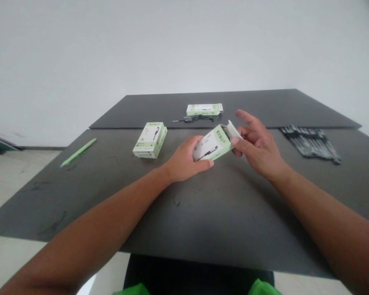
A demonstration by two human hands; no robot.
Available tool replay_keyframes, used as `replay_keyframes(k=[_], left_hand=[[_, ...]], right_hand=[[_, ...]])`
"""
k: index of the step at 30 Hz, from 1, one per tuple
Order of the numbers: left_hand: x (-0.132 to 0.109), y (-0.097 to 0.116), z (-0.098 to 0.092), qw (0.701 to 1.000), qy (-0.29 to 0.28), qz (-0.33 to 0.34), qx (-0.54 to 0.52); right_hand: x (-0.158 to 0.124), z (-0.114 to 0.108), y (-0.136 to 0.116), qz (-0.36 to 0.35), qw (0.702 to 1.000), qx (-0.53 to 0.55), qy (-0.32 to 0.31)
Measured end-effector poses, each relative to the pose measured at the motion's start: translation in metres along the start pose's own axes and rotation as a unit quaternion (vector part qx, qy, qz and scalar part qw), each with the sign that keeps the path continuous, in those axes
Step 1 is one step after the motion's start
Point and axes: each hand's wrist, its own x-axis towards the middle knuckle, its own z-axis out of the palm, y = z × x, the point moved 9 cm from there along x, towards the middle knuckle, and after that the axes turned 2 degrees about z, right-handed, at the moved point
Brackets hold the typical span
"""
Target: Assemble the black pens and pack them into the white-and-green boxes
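Note:
My left hand (189, 160) is closed around a green and white pen box (211, 144) with a black pen printed on its face. The box is tilted, held above the dark table, and its right end is open. At that end a white flap (233, 130) stands out, pinched between the thumb and fingers of my right hand (256, 143). My right index finger points up, away from the flap. What lies inside the box is mostly hidden from this angle.
Left of my hands sits a pen box stack (150, 139). Farther back, another pen box (204, 109) lies behind some loose black pens (195, 119). Several wrapped pens (310, 143) lie at the right, a green pen (78, 152) at the left. A seam crosses the dark table (184, 213).

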Motion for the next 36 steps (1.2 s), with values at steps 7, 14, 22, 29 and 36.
replay_keyframes(k=[7, 14, 22, 29, 36], left_hand=[[0.001, 0.000, -0.001, 1.000, -0.001, 0.001, 0.013], [0.001, -0.001, -0.001, 0.999, -0.002, 0.000, 0.048], [0.002, 0.000, 0.002, 0.997, -0.010, 0.020, 0.068], [0.002, -0.001, 0.003, 0.997, -0.013, 0.020, 0.073], [0.002, 0.001, 0.005, 0.997, -0.020, 0.035, 0.069]], right_hand=[[-0.001, 0.002, 0.009, 0.017, 0.999, 0.046, 0.011], [0.002, 0.008, 0.019, 0.058, 0.994, 0.083, 0.041], [0.003, 0.009, 0.024, 0.077, 0.993, 0.072, 0.060], [0.003, 0.007, 0.028, 0.078, 0.992, 0.075, 0.059], [0.001, 0.006, 0.030, 0.122, 0.986, 0.091, 0.070]])
